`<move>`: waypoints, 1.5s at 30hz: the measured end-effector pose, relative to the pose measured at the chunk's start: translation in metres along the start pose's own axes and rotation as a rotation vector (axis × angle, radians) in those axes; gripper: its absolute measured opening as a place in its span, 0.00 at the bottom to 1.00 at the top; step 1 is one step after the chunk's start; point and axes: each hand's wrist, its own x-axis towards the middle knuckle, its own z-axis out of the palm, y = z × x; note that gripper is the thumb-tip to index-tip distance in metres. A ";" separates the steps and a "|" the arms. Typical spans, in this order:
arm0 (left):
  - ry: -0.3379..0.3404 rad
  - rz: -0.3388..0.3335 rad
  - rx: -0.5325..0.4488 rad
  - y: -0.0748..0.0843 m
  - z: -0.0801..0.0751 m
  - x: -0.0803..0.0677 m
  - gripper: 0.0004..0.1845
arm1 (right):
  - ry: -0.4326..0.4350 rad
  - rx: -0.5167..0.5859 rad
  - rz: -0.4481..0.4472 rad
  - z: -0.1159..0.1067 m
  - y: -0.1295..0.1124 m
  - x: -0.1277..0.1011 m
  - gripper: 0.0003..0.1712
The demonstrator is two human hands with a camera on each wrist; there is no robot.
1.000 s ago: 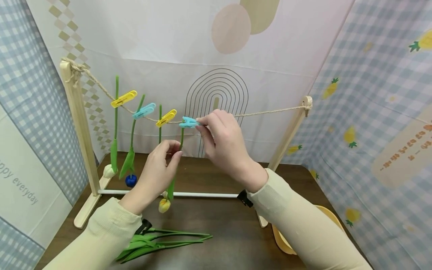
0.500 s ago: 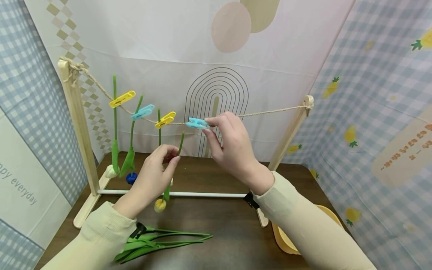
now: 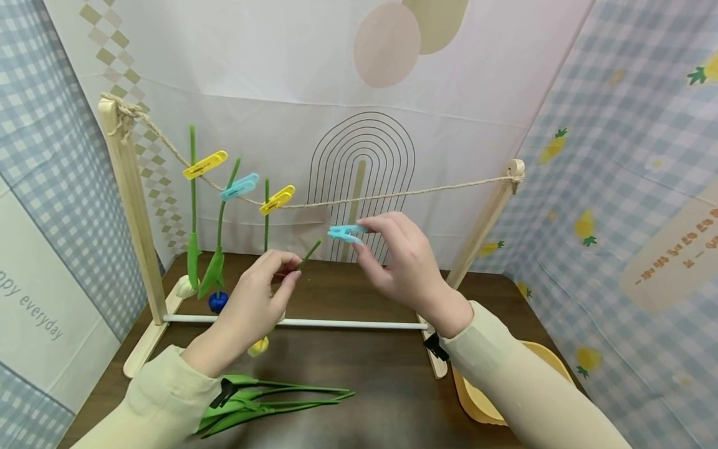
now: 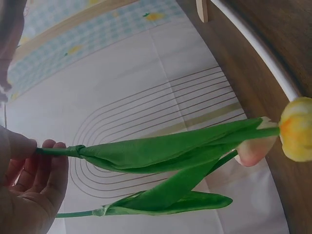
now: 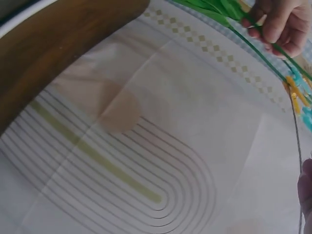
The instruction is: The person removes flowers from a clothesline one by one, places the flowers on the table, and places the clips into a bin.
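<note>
Our left hand [image 3: 263, 280] pinches the green stem of a yellow tulip [image 4: 296, 129] between thumb and fingers, bloom hanging down and stem tip slanting up to the right. The head view covers most of this flower with the hand; the left wrist view gives us its long leaves and, just beside them, a pink-tinged tulip [image 4: 254, 150]. Our right hand [image 3: 401, 262] pinches the handles of a light blue clothespin [image 3: 343, 232] between thumb and index finger, just below the rope [image 3: 426, 188] and apart from the stem tip. The right wrist view catches only a sliver of this hand, so we read its grip from the head view.

Left along the rope we find a yellow clothespin [image 3: 277, 199], a second light blue clothespin [image 3: 240, 186] and another yellow clothespin [image 3: 205, 164], each on a stem; a blue tulip [image 3: 217, 302] and a white tulip [image 3: 186, 286] hang head down. Two wooden posts [image 3: 134, 218] carry the rope, and a white rod [image 3: 353, 324] joins them low over the tabletop [image 3: 381, 386]. Loose green stems [image 3: 303, 388] lie toward its front edge; a yellow tray [image 3: 468, 402] sits by its right edge, partly behind our sleeve [image 3: 538, 386].
</note>
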 end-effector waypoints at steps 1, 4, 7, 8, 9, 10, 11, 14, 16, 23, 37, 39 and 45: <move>-0.008 -0.002 0.003 0.000 0.000 -0.001 0.08 | -0.014 0.005 0.003 0.000 0.001 -0.004 0.16; -0.034 0.009 0.014 0.000 0.000 -0.005 0.09 | -0.059 0.022 0.015 0.000 0.005 -0.017 0.15; -0.049 0.065 0.031 -0.001 0.002 -0.008 0.10 | -0.097 0.028 0.039 0.000 0.009 -0.032 0.15; -0.053 0.090 0.034 0.000 0.004 -0.009 0.11 | -0.109 0.029 0.047 -0.001 0.011 -0.037 0.15; -0.058 0.116 0.037 0.000 0.005 -0.011 0.11 | -0.122 0.027 0.056 -0.001 0.013 -0.042 0.15; -0.064 0.141 0.040 0.000 0.007 -0.012 0.11 | -0.135 0.021 0.064 -0.002 0.015 -0.047 0.15; -0.071 0.161 0.044 0.000 0.008 -0.014 0.12 | -0.148 0.015 0.071 -0.002 0.016 -0.053 0.16; -0.095 0.206 0.051 0.001 0.014 -0.021 0.13 | -0.185 -0.006 0.093 -0.006 0.021 -0.071 0.16; -0.114 0.229 0.063 0.001 0.018 -0.026 0.13 | -0.209 -0.023 0.118 -0.009 0.024 -0.084 0.16; -0.159 0.354 0.201 -0.003 0.038 -0.044 0.17 | -0.281 -0.067 0.256 -0.021 0.029 -0.132 0.21; -0.390 0.343 0.358 -0.015 0.063 -0.078 0.21 | -0.257 -0.101 0.384 -0.049 0.037 -0.205 0.19; -0.420 0.333 0.367 -0.017 0.065 -0.081 0.19 | -0.267 -0.096 0.453 -0.055 0.037 -0.213 0.18; -0.522 0.278 0.387 -0.022 0.066 -0.088 0.14 | -0.268 -0.158 0.588 -0.066 0.037 -0.237 0.18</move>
